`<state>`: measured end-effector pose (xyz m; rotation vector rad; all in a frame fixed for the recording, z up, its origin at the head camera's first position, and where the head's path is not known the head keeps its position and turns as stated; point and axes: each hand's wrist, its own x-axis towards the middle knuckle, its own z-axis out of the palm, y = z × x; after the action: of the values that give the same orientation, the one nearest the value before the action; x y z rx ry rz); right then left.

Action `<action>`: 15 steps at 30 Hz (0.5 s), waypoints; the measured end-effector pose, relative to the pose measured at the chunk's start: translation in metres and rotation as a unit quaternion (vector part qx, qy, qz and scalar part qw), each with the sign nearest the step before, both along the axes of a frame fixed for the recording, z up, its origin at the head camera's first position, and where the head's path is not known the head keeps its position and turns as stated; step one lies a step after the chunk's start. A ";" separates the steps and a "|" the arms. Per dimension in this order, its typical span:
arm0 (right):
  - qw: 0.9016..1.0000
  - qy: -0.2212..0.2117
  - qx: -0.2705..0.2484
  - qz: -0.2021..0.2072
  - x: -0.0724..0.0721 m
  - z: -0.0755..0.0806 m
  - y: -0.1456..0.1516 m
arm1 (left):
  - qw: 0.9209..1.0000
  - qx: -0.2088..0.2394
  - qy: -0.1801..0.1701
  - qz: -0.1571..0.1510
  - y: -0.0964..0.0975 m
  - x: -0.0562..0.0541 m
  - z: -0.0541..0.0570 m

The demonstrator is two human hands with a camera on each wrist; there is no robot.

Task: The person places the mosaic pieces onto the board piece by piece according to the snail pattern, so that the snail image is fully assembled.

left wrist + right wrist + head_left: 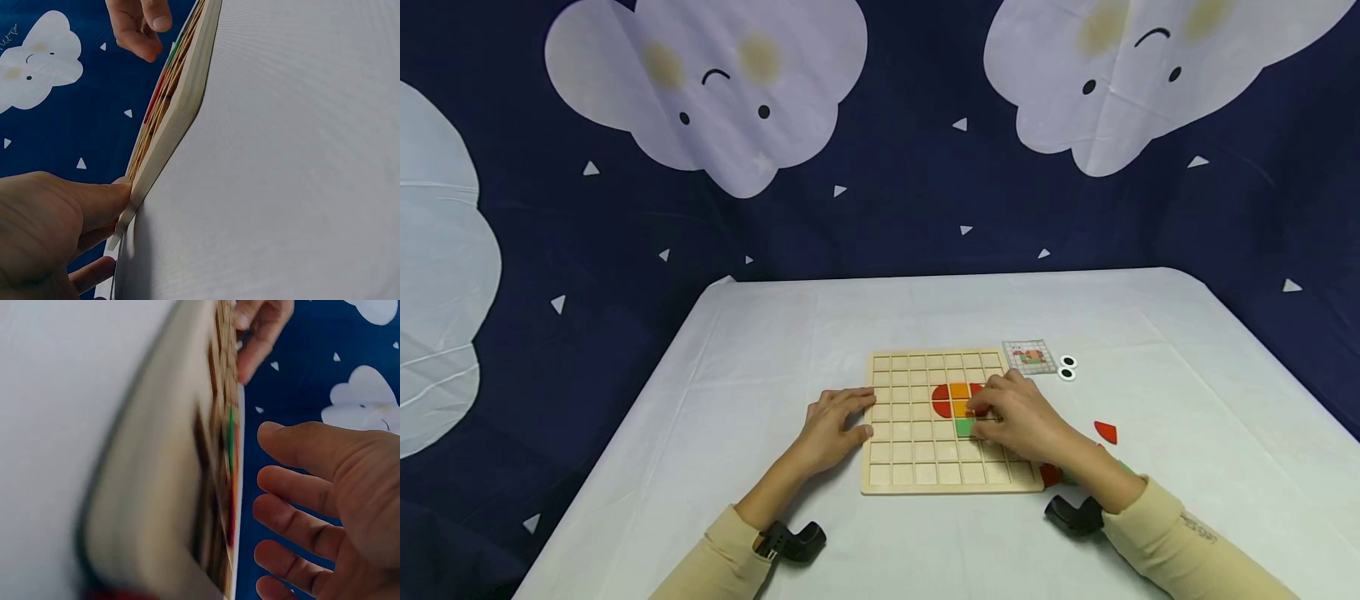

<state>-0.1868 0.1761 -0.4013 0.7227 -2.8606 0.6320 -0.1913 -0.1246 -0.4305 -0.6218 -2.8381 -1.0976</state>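
A wooden grid board (952,490) lies flat on the white table. My left hand (831,429) is at its left side, the extended thumb and fingertips touching the frame's edge. Over the right half of the grid hovers my right hand (1026,417); its fingers are loosely bent with nothing between them in the right wrist view. Set in the grid just left of those fingertips are red rounded pieces (940,401), orange squares (959,390) and a green square (964,428). Part of the right-hand red piece is covered by the fingers.
A small printed pattern card (1028,357) touches the board's top right corner, beside two round eye pieces (1067,374). To the right lies a loose red piece (1105,432). Another red piece (1051,475) and a green piece (1124,467) show partly from under the right forearm.
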 end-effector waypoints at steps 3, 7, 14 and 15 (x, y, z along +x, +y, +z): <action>1.000 0.001 -0.007 -0.012 0.000 0.004 0.010 | 1.000 0.002 -0.001 0.000 0.000 0.000 0.000; 0.999 -0.010 -0.020 -0.034 0.001 0.008 0.025 | 1.000 0.004 -0.004 -0.001 0.000 0.001 0.001; 0.998 -0.012 -0.024 -0.050 0.011 0.010 0.051 | 1.000 0.002 -0.004 -0.006 -0.001 0.000 0.001; 0.998 -0.016 -0.020 -0.056 0.014 0.009 0.054 | 1.000 0.003 -0.004 -0.007 -0.001 0.000 0.001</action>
<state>-0.1730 0.2301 -0.3918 0.5478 -2.8829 0.6886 -0.1911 -0.1252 -0.4298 -0.6383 -2.8400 -1.1131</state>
